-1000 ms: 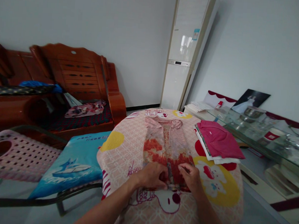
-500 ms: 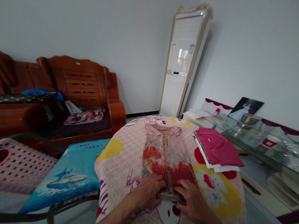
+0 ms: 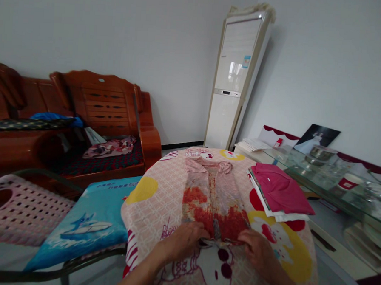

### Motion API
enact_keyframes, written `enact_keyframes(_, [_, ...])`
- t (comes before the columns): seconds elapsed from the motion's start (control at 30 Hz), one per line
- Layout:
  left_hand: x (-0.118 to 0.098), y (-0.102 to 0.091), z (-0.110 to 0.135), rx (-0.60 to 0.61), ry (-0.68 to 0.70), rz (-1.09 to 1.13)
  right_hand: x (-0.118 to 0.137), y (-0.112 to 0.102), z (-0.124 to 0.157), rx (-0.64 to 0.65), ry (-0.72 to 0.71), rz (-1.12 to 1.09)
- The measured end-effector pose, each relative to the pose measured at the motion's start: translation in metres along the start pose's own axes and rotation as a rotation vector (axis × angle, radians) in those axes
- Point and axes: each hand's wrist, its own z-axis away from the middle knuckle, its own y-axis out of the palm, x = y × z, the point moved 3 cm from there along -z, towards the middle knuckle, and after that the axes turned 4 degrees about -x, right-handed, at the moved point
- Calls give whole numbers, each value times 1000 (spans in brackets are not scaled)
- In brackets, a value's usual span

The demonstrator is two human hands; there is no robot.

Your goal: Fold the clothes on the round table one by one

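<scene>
Spread wider than half-second ago, your left hand (image 3: 185, 243), right hand (image 3: 259, 252) curl on near hem of floral garment (image 3: 214, 199), pinch unclear; garment on table (image 3: 148, 208), long axis running away from you, hands equidistant.

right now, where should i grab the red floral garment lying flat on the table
Take the red floral garment by its near hem, one corner per hand, coming from the near edge of the table. It lies flat and lengthwise away from you, and the left hand and right hand rest on that hem.
</scene>
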Motion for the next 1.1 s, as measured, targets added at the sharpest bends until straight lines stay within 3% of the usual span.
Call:
enact_keyframes(0.2, [11,-43,-32,-77,143,8,-7,-28,-54,-21,72,-60])
enact_keyframes(0.3, [32,-66,-61,-152,63,-138,-11,-35,-98,-43,95,32])
enact_keyframes(0.37, [48,-81,-82,-214,-37,-236,-14,-37,-128,-135,113,125])
enact_keyframes(0.47, [65,-95,-107,-449,-179,-343,-18,-34,-159,-317,148,261])
enact_keyframes(0.57, [73,-84,-110,-648,-146,-378,-23,-20,-163,-392,160,322])
enact_keyframes(0.7, [85,-36,-88,-537,24,-244,-29,7,-133,-324,38,276])
enact_keyframes(0.8, [98,-10,-70,-432,41,-160,-34,22,-108,-244,11,278])
enact_keyframes(0.93, [114,-5,-67,-350,-15,-112,-38,33,-99,-139,18,315])
enact_keyframes(1.1, [123,-14,-71,-346,-123,-56,-42,37,-110,-191,51,269])
